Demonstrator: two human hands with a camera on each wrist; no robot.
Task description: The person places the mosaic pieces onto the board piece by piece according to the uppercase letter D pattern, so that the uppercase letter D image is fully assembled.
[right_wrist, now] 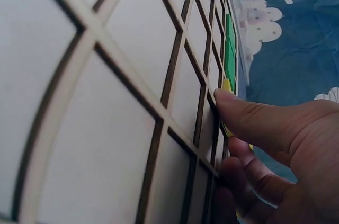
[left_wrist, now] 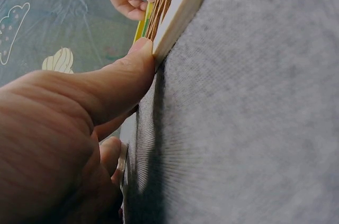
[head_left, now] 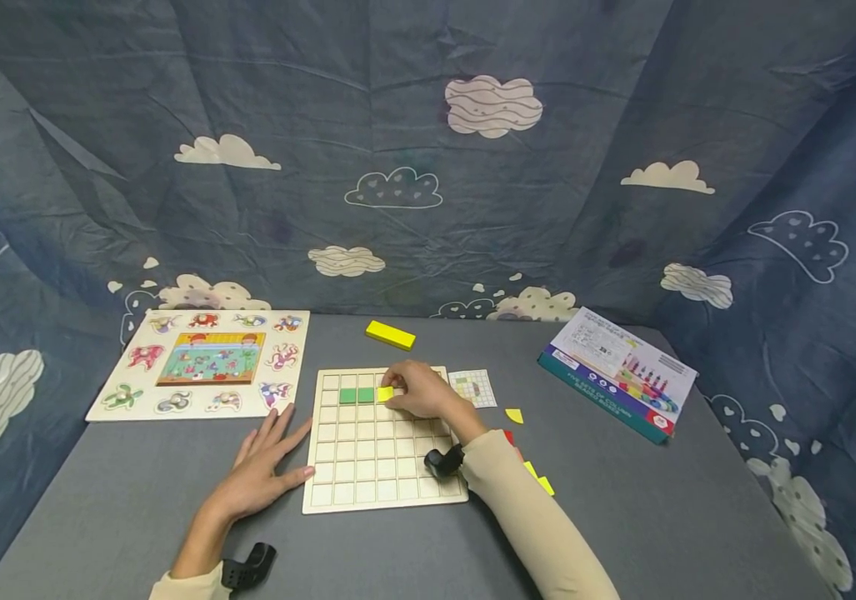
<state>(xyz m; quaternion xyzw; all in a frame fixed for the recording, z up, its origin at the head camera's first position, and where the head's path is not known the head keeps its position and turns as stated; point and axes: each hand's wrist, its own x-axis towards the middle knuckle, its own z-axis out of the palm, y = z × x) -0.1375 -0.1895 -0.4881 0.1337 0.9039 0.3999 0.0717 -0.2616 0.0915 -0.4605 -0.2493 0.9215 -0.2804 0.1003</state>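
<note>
Right hand (head_left: 428, 393): grip closed, thumb and fingertips pinching a yellow piece (head_left: 384, 394) at the grid board (head_left: 350, 493), in the second row from the far edge, fourth column from the left edge. Two green pieces (head_left: 348, 396) lie in the same row, directly left of it. The step in hand is judged to be seating the yellow piece in its square; full seating cannot be confirmed, as the fingers cover part of it. The next move appears to call for squaring the piece to the ridges, pressing it flat and releasing without disturbing the green pair. The right forearm reaches across the board's right edge, fingers directed toward the left edge. Left hand (head_left: 261, 475): holds nothing; fingers spread, back upward, low over the table (head_left: 623, 517), thumb against the board's left edge, apparently steadying it. A printed card (head_left: 484, 394) lies beside the far right corner.
</note>
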